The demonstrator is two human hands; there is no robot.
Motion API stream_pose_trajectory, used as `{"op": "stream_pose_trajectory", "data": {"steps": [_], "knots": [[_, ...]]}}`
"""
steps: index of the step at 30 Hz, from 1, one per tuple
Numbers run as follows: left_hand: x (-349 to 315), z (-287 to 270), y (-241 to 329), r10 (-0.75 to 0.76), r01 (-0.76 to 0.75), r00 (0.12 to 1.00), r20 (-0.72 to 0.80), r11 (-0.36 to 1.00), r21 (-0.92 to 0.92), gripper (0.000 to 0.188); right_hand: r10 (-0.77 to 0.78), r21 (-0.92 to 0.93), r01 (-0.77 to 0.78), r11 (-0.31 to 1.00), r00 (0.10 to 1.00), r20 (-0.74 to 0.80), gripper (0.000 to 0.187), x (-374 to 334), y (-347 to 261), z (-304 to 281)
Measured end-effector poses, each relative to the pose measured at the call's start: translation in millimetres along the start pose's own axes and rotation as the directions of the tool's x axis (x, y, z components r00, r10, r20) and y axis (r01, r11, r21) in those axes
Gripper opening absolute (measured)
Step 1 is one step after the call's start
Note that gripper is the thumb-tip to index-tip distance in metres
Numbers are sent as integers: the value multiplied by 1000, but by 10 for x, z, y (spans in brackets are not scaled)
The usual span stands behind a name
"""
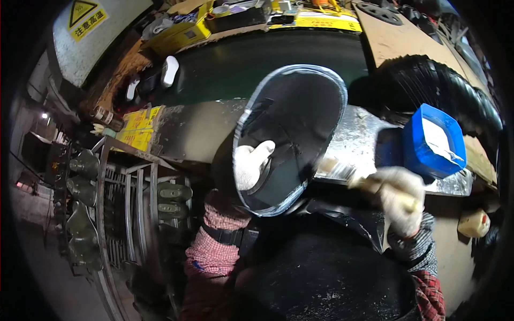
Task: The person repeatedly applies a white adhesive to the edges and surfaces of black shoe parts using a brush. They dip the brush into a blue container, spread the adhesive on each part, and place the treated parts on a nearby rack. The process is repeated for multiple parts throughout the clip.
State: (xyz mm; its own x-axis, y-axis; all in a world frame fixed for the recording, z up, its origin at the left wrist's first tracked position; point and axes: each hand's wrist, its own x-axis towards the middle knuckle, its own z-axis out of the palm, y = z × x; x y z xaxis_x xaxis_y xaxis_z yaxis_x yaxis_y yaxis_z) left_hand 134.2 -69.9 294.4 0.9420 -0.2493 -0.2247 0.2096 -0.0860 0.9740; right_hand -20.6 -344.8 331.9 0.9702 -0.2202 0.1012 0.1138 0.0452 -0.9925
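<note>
A black, hollow oval piece [308, 107] with a pale blue-white rim, shaped like a boot upper, is tilted up before me with its open side facing me. My left hand [250, 166], in a white glove, grips its near-left side with the thumb over the inner face. My right hand [401, 198], gloved and smeared by motion, is closed on a brush [342, 170] whose blurred bristles are close to the piece's right rim. I cannot tell whether they touch it. Beyond that hand stands a blue square tub [412, 142] with white contents.
A dark green conveyor belt [225, 67] runs behind the metal bench edge [187, 131]; white sole-shaped pieces [169, 71] lie at its left. At left, a metal rack [144, 208] holds olive-green boots [83, 224]. Shiny black items [439, 85] are heaped at right, above a pale jug [474, 223].
</note>
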Motion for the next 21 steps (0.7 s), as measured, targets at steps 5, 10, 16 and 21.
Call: {"op": "stream_pose_trajectory", "data": {"steps": [5, 10, 16, 21], "knots": [[-265, 0, -160, 39, -38, 998, 41, 998, -41, 40, -297, -340, 272, 900, 954, -24, 18, 458, 7, -382], [-444, 30, -277, 16, -11, 1000, 9, 897, -442, 38, -239, 18, 238, 971, 970, 46, 23, 487, -23, -320], [-375, 16, -222, -157, 70, 982, -108, 825, -561, 34, -637, -180, 792, 583, 583, 505, 13, 343, 279, -59], [711, -418, -258, -227, 120, 972, -64, 708, -696, 28, -43, -220, 83, 972, 983, 179, 23, 215, 683, -387]]}}
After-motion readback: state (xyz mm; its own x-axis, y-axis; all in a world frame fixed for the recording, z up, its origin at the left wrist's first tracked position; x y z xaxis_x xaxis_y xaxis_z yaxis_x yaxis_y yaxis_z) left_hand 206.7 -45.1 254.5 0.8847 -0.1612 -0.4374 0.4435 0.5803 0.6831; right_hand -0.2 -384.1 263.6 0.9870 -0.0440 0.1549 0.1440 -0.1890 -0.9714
